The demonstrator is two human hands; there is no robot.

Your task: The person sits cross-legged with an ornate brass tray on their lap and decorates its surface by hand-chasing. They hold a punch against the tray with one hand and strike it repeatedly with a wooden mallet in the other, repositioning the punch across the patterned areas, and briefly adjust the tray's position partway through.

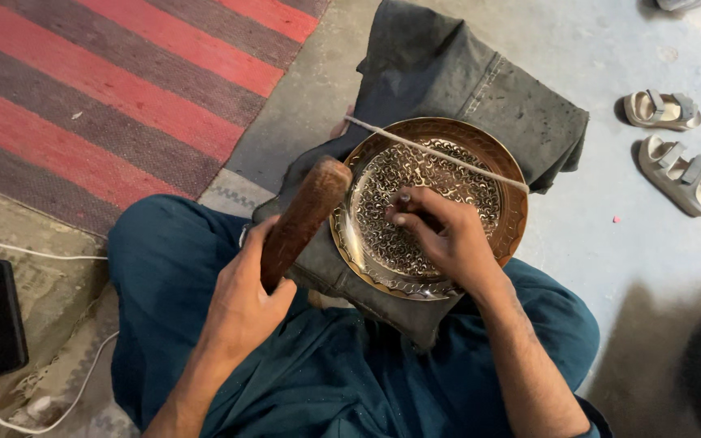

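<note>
The left hand [241,304] is wrapped tight round a wooden mallet [302,217], raised just over the engraved brass plate [488,154] lying on a dark cloth [448,73] before the knees. The right hand [448,239] pinches a small punch [404,197] upright against the plate's patterned middle

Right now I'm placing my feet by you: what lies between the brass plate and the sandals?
In the head view, between the brass plate and the sandals lie the dark folded cloth's edge, then bare grey concrete floor.
</note>
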